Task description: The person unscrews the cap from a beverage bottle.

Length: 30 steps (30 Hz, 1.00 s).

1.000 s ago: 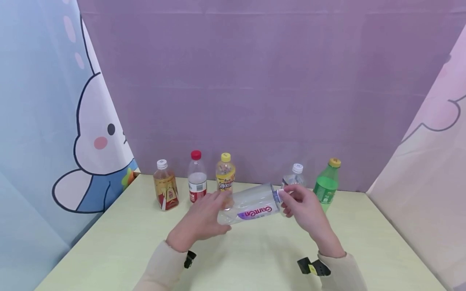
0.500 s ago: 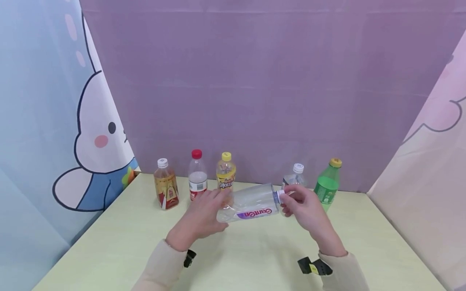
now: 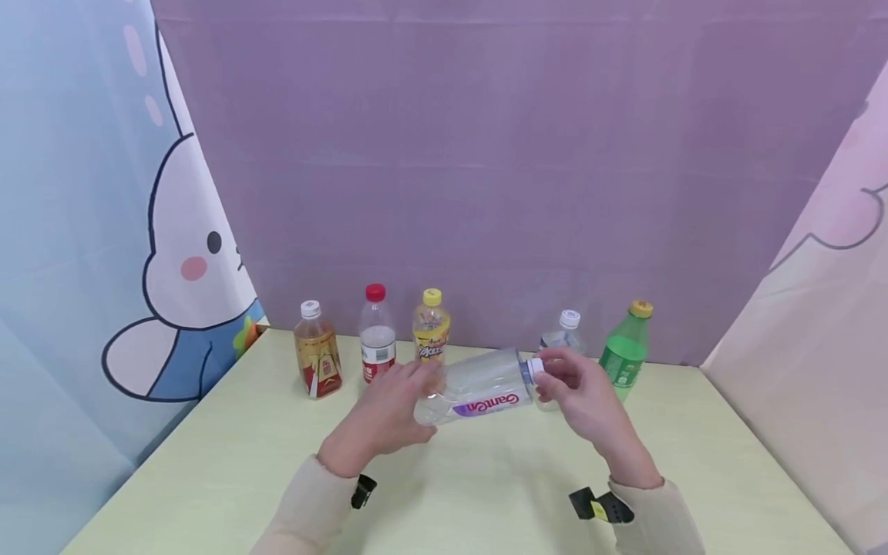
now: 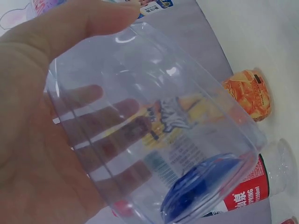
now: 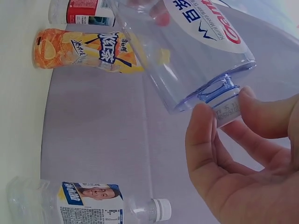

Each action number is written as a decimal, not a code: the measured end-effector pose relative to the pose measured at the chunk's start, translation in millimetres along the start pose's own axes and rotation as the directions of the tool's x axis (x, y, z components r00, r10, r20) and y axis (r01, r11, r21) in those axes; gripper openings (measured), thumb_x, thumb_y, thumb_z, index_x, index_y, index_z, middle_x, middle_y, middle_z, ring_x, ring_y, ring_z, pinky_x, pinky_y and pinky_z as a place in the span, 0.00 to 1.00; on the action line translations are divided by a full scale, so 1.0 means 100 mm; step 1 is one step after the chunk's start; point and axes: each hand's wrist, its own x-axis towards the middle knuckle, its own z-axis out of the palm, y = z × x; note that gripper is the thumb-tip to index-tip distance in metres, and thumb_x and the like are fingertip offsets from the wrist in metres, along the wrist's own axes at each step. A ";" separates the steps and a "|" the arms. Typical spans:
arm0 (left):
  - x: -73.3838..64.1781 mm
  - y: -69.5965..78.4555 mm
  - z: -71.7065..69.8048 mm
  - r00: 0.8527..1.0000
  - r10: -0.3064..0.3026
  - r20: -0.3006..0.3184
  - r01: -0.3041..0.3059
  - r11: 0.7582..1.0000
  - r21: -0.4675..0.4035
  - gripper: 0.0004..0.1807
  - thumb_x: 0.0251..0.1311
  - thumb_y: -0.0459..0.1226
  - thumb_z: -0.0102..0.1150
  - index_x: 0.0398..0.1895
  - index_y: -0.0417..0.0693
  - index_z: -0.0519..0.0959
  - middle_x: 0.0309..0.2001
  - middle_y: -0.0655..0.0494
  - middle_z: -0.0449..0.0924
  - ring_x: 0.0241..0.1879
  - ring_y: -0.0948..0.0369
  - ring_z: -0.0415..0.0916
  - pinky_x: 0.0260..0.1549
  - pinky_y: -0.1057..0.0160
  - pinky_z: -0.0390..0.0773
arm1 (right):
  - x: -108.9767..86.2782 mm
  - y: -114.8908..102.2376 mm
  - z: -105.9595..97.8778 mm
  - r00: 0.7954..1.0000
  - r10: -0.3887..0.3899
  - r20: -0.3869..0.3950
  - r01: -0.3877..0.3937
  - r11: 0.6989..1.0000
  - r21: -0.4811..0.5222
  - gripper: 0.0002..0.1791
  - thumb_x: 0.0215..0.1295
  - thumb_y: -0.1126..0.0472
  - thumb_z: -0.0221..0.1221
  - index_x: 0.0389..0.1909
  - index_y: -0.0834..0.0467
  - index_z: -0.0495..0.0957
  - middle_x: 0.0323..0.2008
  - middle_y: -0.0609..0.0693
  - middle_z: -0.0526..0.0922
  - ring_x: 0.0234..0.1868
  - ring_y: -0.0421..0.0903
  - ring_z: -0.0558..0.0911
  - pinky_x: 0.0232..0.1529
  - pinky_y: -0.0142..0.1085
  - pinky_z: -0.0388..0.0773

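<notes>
A clear plastic water bottle (image 3: 486, 385) with a pink-and-purple label lies tilted in mid-air between both hands, its neck toward the right. My left hand (image 3: 388, 408) grips it round the base; in the left wrist view the fingers (image 4: 124, 130) show through the see-through plastic. At the other end my right hand (image 3: 583, 397) pinches the white cap (image 5: 227, 109) between thumb and fingers. The cap sits on the blue-ringed neck in the right wrist view. Behind the bottle, a yellow-labelled tea bottle (image 3: 432, 331) is partly covered by it.
Along the back of the pale table (image 3: 208, 447) stand an amber bottle (image 3: 317, 358), a red-capped bottle (image 3: 377, 343), a clear white-capped bottle (image 5: 88, 203) and a green bottle (image 3: 624, 351). A purple curtain (image 3: 486, 154) hangs behind them.
My right fingers have shifted slightly at the cap, and more of its white side shows now. The bottle and left hand stay nearly where they were.
</notes>
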 end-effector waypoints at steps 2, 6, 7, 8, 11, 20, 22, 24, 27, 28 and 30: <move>0.00 0.00 0.00 1.000 -0.004 0.001 0.004 1.000 0.000 0.49 0.46 0.43 0.82 0.73 0.51 0.67 0.66 0.52 0.74 0.63 0.50 0.71 0.64 0.43 0.70 | 0.00 0.00 0.00 1.000 -0.015 0.000 0.015 1.000 -0.007 0.18 0.71 0.66 0.60 0.60 0.61 0.75 0.49 0.60 0.84 0.41 0.50 0.84 0.46 0.40 0.83; 0.00 -0.01 0.01 1.000 -0.007 0.005 0.007 1.000 0.007 0.48 0.46 0.43 0.82 0.73 0.52 0.68 0.62 0.53 0.77 0.61 0.51 0.72 0.63 0.43 0.71 | 0.01 0.01 0.00 1.000 -0.014 0.004 0.014 1.000 -0.016 0.18 0.69 0.68 0.62 0.58 0.61 0.77 0.48 0.58 0.84 0.44 0.51 0.84 0.48 0.41 0.82; 0.00 -0.01 0.01 1.000 -0.008 0.008 0.007 1.000 0.008 0.48 0.46 0.43 0.82 0.72 0.52 0.68 0.61 0.54 0.77 0.61 0.52 0.72 0.63 0.44 0.71 | 0.01 0.01 0.00 1.000 -0.019 0.006 0.019 1.000 -0.018 0.18 0.69 0.69 0.62 0.58 0.61 0.77 0.48 0.58 0.84 0.45 0.51 0.84 0.48 0.42 0.82; 0.01 -0.02 0.01 1.000 -0.006 0.010 0.006 1.000 0.009 0.48 0.45 0.43 0.82 0.72 0.52 0.68 0.61 0.54 0.77 0.60 0.52 0.72 0.63 0.44 0.71 | 0.01 0.02 0.00 1.000 -0.018 0.007 0.018 1.000 -0.021 0.18 0.68 0.69 0.62 0.58 0.61 0.77 0.48 0.58 0.84 0.46 0.52 0.84 0.49 0.42 0.82; 0.01 -0.02 0.02 1.000 -0.006 0.016 0.006 1.000 0.011 0.46 0.45 0.43 0.82 0.71 0.53 0.70 0.61 0.54 0.77 0.60 0.52 0.72 0.62 0.44 0.72 | 0.01 0.03 0.00 1.000 -0.017 0.013 0.018 0.999 -0.028 0.18 0.68 0.70 0.63 0.58 0.61 0.78 0.49 0.58 0.84 0.48 0.52 0.83 0.50 0.42 0.82; 0.01 -0.03 0.03 0.999 -0.022 0.026 0.022 1.000 -0.007 0.44 0.45 0.43 0.83 0.67 0.56 0.71 0.59 0.55 0.78 0.59 0.53 0.72 0.62 0.44 0.72 | 0.00 0.02 -0.01 1.000 -0.003 0.018 0.004 0.999 -0.049 0.19 0.68 0.68 0.63 0.60 0.61 0.78 0.51 0.56 0.84 0.49 0.51 0.82 0.50 0.43 0.83; 0.01 -0.03 0.02 0.999 -0.029 0.033 0.029 0.999 -0.017 0.43 0.45 0.43 0.82 0.67 0.56 0.71 0.58 0.56 0.78 0.58 0.53 0.72 0.61 0.45 0.73 | 0.00 0.02 0.00 1.000 -0.010 0.013 0.010 0.999 -0.051 0.19 0.68 0.68 0.63 0.59 0.60 0.79 0.51 0.55 0.84 0.49 0.51 0.82 0.49 0.42 0.83; 0.01 -0.03 0.01 0.999 -0.033 0.040 0.034 0.999 -0.030 0.44 0.45 0.42 0.82 0.68 0.56 0.71 0.58 0.56 0.78 0.57 0.54 0.73 0.61 0.45 0.73 | 0.00 0.02 0.00 1.000 -0.022 0.009 0.023 0.998 -0.057 0.19 0.67 0.69 0.64 0.59 0.60 0.79 0.51 0.55 0.84 0.48 0.51 0.83 0.49 0.41 0.83; 0.01 -0.03 0.00 0.998 -0.041 0.053 0.044 0.997 -0.058 0.44 0.45 0.42 0.82 0.69 0.56 0.71 0.59 0.56 0.78 0.57 0.53 0.73 0.60 0.45 0.74 | 0.01 0.02 0.01 0.999 -0.051 0.002 0.051 0.997 -0.062 0.19 0.66 0.71 0.64 0.57 0.60 0.80 0.49 0.55 0.84 0.49 0.51 0.83 0.49 0.40 0.84; 0.01 -0.04 -0.01 0.997 -0.041 0.059 0.045 0.997 -0.067 0.44 0.46 0.41 0.82 0.69 0.56 0.71 0.59 0.56 0.78 0.58 0.54 0.73 0.59 0.45 0.74 | 0.01 0.02 0.02 0.998 -0.062 0.000 0.061 0.996 -0.065 0.19 0.66 0.71 0.64 0.57 0.59 0.80 0.49 0.55 0.84 0.49 0.51 0.84 0.49 0.40 0.84; 0.00 -0.05 -0.02 0.997 -0.044 0.070 0.050 0.995 -0.087 0.45 0.46 0.41 0.82 0.69 0.57 0.70 0.60 0.57 0.78 0.58 0.54 0.73 0.59 0.45 0.75 | 0.02 0.03 0.02 0.996 -0.084 -0.002 0.083 0.994 -0.068 0.19 0.65 0.72 0.64 0.56 0.59 0.80 0.49 0.55 0.84 0.50 0.52 0.84 0.49 0.39 0.84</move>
